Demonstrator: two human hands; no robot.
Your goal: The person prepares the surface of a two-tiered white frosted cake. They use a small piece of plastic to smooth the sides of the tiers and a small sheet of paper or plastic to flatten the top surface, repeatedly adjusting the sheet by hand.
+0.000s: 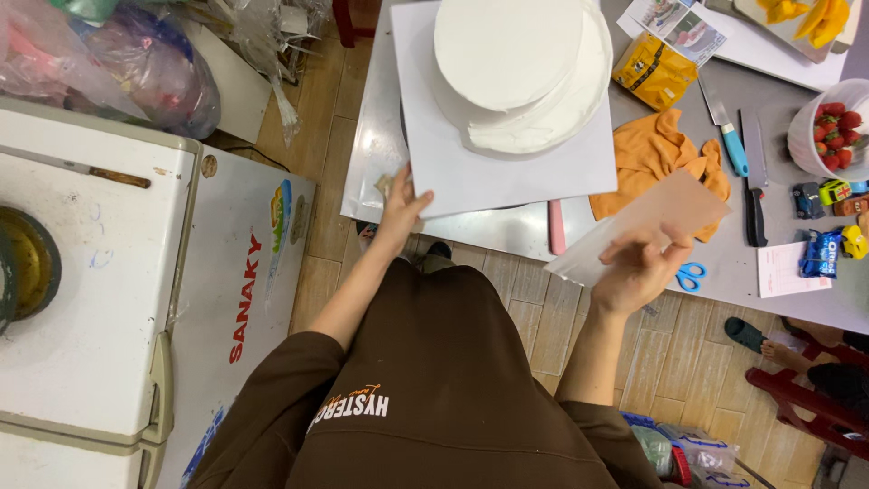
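Note:
A two-tier white frosted cake point(516, 68) stands on a square white board point(507, 167) on a grey table point(769, 244). My left hand point(400, 210) pinches the board's near left corner. My right hand point(638, 270) holds a flat, pale translucent scraper sheet point(643, 226) just off the board's near right corner, over the table edge.
An orange cloth point(656, 158), two knives point(738, 149), blue scissors point(691, 274), a tub of strawberries point(837, 131), small toy cars point(828, 195) and a yellow packet point(654, 71) lie on the table at right. A white chest freezer point(100, 272) stands to the left. Someone's foot in a sandal point(760, 340) is at lower right.

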